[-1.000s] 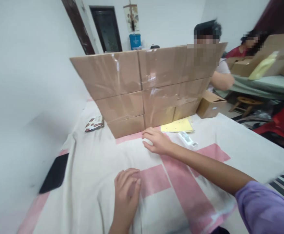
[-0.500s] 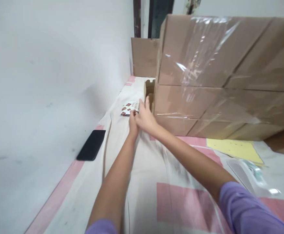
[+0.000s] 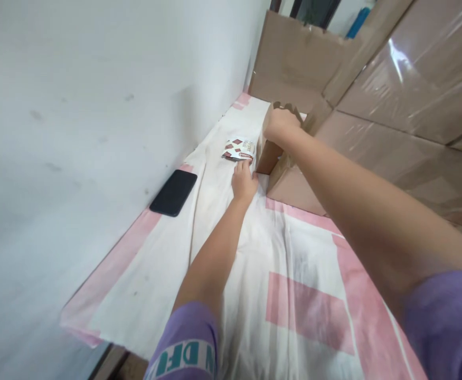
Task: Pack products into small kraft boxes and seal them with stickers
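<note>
A small flat white packet with dark red diamond shapes [image 3: 236,148] lies on the cloth in the head view. My left hand [image 3: 245,183] rests just in front of it, palm down, fingers stretched out and the tips at the packet's near edge. Right beside the packet stands a small open brown cardboard box [image 3: 267,157] with a notched top edge. My right hand [image 3: 281,125] reaches over and into the top of this box from the right; its fingers are hidden, so what they touch cannot be seen.
Large cardboard cartons wrapped in clear film [image 3: 405,126] are stacked at the right. A cardboard panel [image 3: 286,58] stands behind. A black phone [image 3: 174,193] lies by the white wall [image 3: 96,105] at left. A white and pink cloth [image 3: 250,285] covers the surface.
My hands were close together by the packet; the right one has moved away to the box while the left stays near the packet. My view has tilted and shifted.
</note>
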A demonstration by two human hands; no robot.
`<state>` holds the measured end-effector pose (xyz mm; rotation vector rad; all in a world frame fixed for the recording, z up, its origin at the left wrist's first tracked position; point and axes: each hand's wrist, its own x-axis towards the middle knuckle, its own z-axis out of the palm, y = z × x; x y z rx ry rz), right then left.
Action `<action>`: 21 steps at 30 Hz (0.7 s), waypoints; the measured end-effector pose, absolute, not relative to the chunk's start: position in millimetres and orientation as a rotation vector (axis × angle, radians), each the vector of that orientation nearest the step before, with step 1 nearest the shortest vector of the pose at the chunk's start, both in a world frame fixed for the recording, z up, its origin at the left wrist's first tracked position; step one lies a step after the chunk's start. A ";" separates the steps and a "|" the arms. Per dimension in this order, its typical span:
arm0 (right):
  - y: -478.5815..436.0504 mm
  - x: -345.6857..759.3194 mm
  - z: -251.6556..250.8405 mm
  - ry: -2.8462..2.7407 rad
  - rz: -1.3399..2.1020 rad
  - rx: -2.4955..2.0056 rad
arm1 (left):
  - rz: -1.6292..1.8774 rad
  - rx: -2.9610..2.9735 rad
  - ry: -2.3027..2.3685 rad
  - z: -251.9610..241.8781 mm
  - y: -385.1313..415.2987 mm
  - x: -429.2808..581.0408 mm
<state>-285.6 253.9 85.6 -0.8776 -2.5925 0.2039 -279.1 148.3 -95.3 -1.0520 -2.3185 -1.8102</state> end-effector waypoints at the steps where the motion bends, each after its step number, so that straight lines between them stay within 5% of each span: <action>1: 246.4 -284.9 86.0 -2.563 0.168 -0.963 | -1.777 -1.027 -2.330 -93.0 145.6 -281.6; 11: 219.8 -268.0 88.1 -2.646 0.067 -1.068 | -1.526 -1.002 -2.421 -90.9 145.9 -294.8; 21: 213.3 -261.7 72.6 -2.609 0.225 -0.984 | -1.213 -1.695 -2.376 -107.6 164.4 -286.0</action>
